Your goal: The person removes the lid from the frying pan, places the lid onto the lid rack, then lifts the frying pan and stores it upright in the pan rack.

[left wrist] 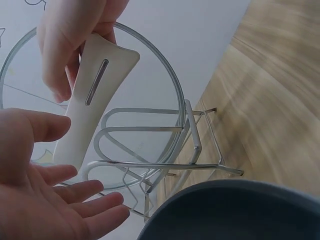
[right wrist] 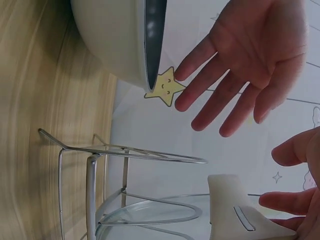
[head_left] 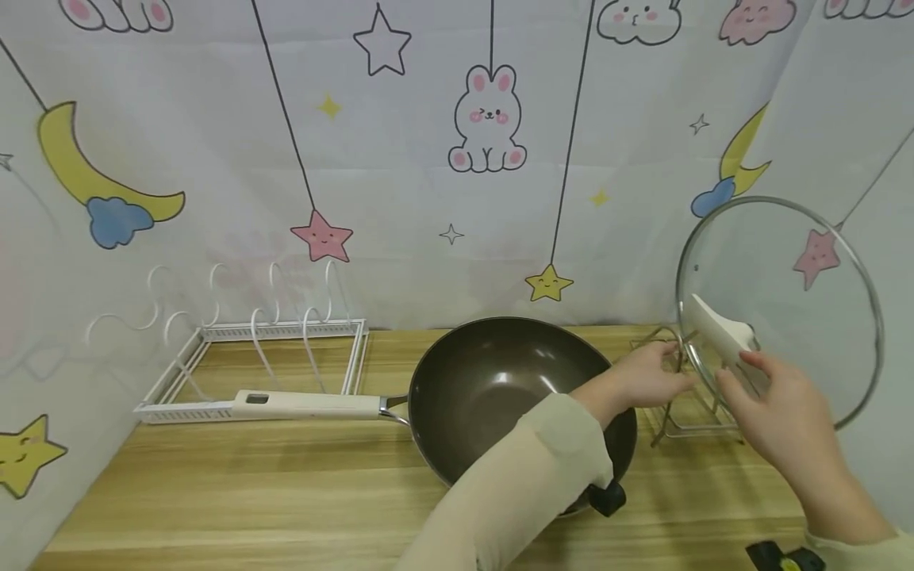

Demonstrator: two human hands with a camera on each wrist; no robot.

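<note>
Glass lid (head_left: 807, 309) stands on edge in the wire rack (left wrist: 155, 165), right of the wok (head_left: 485, 404). Right hand (head_left: 793, 404) is at the lid's pale handle (left wrist: 95, 85); cannot tell whether it grips. Left hand (head_left: 646, 377) nearby: fingers extended, spread, holding nothing.

The wok (head_left: 493, 396) was brown inside, the lid handle (left wrist: 85, 112) cream. The white backdrop (head_left: 414, 151) had pink and yellow stars (head_left: 322, 236)

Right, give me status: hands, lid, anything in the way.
Left hand open, empty. Right hand at handle, grip unclear. Glass lid on edge in wire rack. Wok under left forearm; lid looks unobstructed.
</note>
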